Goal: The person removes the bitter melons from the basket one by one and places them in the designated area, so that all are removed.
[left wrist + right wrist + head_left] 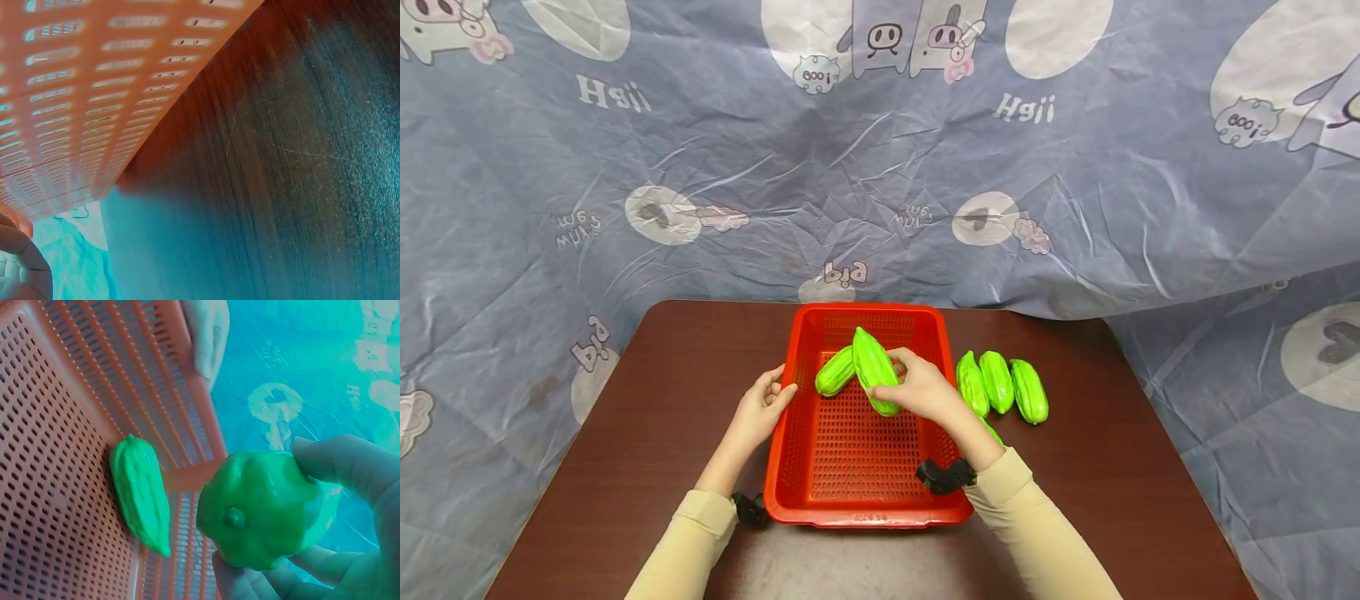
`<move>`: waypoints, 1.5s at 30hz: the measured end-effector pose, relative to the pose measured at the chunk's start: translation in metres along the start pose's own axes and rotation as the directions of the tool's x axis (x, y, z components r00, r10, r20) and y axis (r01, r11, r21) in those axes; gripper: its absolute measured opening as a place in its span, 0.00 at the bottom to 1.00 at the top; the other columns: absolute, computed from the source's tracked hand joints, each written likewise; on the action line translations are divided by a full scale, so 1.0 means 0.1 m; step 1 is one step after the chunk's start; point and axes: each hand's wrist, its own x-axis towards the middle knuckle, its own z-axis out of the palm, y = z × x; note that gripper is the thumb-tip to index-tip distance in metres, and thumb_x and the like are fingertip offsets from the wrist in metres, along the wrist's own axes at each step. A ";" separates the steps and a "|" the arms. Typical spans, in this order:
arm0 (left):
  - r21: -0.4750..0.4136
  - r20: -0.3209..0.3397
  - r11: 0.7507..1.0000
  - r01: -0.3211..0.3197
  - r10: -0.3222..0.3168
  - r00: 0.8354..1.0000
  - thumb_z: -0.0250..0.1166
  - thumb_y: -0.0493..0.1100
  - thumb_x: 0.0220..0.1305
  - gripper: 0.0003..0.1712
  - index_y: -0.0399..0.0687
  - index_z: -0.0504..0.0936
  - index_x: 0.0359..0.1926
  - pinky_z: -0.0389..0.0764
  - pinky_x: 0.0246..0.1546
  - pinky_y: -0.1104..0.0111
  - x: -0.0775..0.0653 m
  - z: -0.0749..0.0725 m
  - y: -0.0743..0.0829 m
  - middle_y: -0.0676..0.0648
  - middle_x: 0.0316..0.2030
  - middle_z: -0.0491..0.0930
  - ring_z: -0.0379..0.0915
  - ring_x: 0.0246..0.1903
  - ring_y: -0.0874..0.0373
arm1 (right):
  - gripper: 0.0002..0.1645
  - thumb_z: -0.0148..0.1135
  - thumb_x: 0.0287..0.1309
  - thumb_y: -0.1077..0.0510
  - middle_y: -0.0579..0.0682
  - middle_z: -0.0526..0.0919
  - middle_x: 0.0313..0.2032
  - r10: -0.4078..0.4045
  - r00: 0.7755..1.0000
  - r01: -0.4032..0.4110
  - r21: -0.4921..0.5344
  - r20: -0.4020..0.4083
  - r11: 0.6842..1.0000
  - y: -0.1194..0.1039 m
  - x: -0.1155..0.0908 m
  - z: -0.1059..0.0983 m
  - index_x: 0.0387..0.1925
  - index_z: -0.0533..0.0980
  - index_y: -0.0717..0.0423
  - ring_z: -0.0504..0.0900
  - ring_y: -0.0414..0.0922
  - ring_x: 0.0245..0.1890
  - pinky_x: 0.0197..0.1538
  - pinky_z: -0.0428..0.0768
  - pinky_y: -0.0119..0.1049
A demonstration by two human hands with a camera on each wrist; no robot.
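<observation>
My right hand holds a bright green, ridged bitter melon between thumb and fingers, over the inside of a red perforated plastic basket. The right wrist view shows the held bitter melon end-on, with its stubby tip facing the camera. A second bitter melon lies in the basket, toward its far left; the held one overlaps it in the head view. At the basket's left rim, my left hand grips the edge. Curled fingers show beside the slotted wall in the left wrist view.
Three bitter melons lie side by side on the brown table, right of the basket. Another bitter melon is partly hidden by my right forearm. A patterned blue-grey cloth hangs behind the table and along its sides.
</observation>
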 end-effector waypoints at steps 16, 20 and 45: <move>-0.015 0.003 1.000 -0.001 0.001 1.000 0.59 0.45 0.72 0.32 0.37 0.63 0.72 0.76 0.31 0.74 -0.01 0.01 0.01 0.39 0.39 0.79 0.74 0.30 0.61 | 0.46 0.70 0.55 0.45 0.61 0.76 0.56 0.061 0.995 -0.056 0.072 -0.073 0.996 0.37 -0.23 -0.42 0.69 0.63 0.61 0.75 0.56 0.55 0.52 0.77 0.48; -0.022 0.007 1.000 -0.003 0.003 1.000 0.59 0.44 0.72 0.33 0.36 0.63 0.72 0.77 0.31 0.74 -0.01 0.01 0.00 0.38 0.39 0.79 0.75 0.30 0.61 | 0.47 0.70 0.55 0.45 0.62 0.75 0.57 0.097 0.990 -0.089 0.078 -0.102 0.993 0.50 -0.31 -0.52 0.69 0.63 0.61 0.74 0.58 0.58 0.55 0.76 0.51; -0.033 0.006 0.999 -0.001 0.002 1.000 0.60 0.45 0.72 0.33 0.37 0.62 0.72 0.77 0.31 0.74 -0.01 0.01 0.01 0.38 0.40 0.79 0.75 0.30 0.61 | 0.54 0.67 0.58 0.43 0.76 0.71 0.59 0.250 0.958 -0.254 -0.013 -0.140 0.967 1.45 -0.75 -0.77 0.71 0.55 0.73 0.73 0.66 0.58 0.53 0.77 0.55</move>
